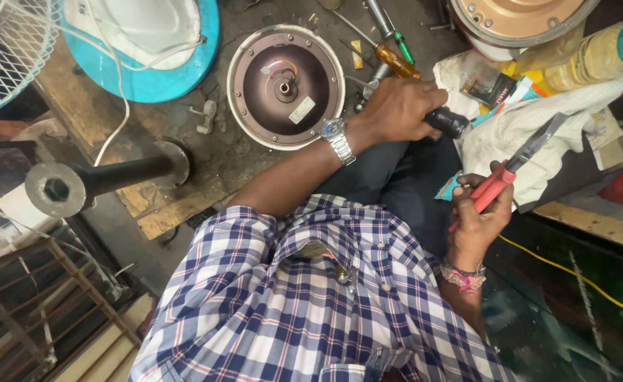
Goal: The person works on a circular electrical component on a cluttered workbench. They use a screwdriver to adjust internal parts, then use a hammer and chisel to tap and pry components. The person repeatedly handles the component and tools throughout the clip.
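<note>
Only the head view is on hand. The left hand (396,110), wearing a steel wristwatch (336,138), has its grip clamped around a black handle (447,122). Only the handle's stub end shows past the fingers, so what tool it belongs to cannot be made out.

The right hand (478,212) has its grip closed on red-handled pliers (504,175), held over the lap. The grey nose points up and to the right over a white cloth (538,127). Whether the nose is parted or shut is hard to tell.

Just left of the left hand, a round brown motor housing (285,86) lies flat on the worktop (184,184). An orange-handled screwdriver (396,61) lies just above the knuckles, its tip hidden among clutter.

A copper-coloured disc (517,18), a blue fan base (141,49) and a white wire grille (3,53) are all cut off by the top edge. The checked shirt (311,311) hides the lap below.
</note>
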